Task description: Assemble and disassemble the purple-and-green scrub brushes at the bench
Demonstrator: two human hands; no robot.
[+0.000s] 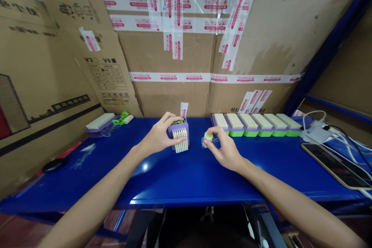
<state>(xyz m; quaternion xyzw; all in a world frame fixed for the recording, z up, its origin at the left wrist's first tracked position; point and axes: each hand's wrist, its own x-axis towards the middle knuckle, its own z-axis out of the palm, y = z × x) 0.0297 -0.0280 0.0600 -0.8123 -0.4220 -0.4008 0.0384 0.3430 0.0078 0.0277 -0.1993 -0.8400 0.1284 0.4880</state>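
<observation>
My left hand [158, 136] is closed around a purple scrub brush [180, 136] with white bristles, held on end on the blue table [174, 178] with its bristles facing me. My right hand [223, 149] pinches a small green and white round part [208, 137] just right of that brush, a bit above the table. A row of several finished brushes [255, 124] with purple and green bases lies bristles up at the back right, beyond my right hand.
Another purple brush [101, 122] and a green part [123, 118] lie at the back left. A phone [337, 164], a white charger and cables [319, 131] sit at the right. Taped cardboard walls [186, 46] enclose the table. A dark round object [54, 165] rests at the left edge.
</observation>
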